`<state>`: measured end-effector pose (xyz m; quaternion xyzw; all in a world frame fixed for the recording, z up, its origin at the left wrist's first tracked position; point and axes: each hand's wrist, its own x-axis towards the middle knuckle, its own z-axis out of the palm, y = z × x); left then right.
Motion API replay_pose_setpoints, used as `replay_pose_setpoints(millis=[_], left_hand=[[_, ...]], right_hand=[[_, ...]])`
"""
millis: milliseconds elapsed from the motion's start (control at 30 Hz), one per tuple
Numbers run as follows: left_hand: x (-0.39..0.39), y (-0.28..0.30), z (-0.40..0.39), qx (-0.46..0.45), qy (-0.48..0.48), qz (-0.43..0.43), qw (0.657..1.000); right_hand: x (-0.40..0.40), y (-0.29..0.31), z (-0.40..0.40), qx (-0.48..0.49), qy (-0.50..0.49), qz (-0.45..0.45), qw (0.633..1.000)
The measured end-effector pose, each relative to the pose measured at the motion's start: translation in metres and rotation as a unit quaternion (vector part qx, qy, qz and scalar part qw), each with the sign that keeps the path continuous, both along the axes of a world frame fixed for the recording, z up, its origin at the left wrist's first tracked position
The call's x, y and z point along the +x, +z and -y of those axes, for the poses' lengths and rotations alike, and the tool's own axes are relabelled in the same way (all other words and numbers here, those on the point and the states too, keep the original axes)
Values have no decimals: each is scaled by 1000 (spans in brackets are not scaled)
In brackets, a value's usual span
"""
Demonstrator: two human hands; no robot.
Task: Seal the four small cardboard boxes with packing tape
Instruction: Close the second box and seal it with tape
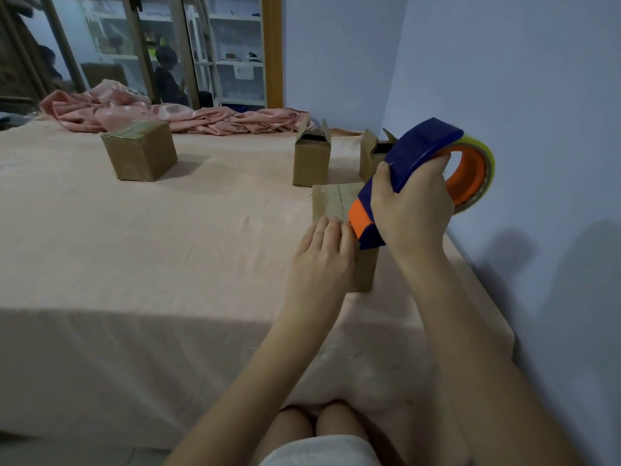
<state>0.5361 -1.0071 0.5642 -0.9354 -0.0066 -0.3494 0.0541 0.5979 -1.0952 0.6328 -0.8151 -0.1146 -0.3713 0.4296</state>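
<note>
Head view, L to R. Far L we are seeing a closed cardboard box (139, 151), top taped, sitting on the pink-covered table (168, 247), well apart from both hands. Behind it a crumpled pink cloth (134, 111) is lying along the table's far edge. Toward centre-R, two boxes w/ flaps standing open: one (311, 159) just beyond the box being worked on, another (373, 159) partly hidden behind the dispenser. Near front, the L hand (322, 253) is resting w/ fingers straight and flat against the near side of the fourth box (336, 203), holding nothing. Just R of it, the R hand (411, 203) is gripping the blue-orange tape dispenser (416, 163), fingers curled round its body, its lower end touching the box's top near edge beside the L fingertips.
</note>
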Motion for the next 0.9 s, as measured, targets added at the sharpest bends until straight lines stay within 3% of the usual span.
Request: replay_pose_setpoints(millis=[367, 500, 900], left_hand=[[0, 5, 1, -3, 0, -1, 1000], [-3, 6, 1, -6, 7, -17, 1000], [-3, 15, 0, -65, -27, -15, 997]], right_hand=[[12, 0, 23, 191, 57, -82, 977], [19, 5, 43, 252, 46, -69, 964], [21, -21, 43, 243, 21, -65, 968]])
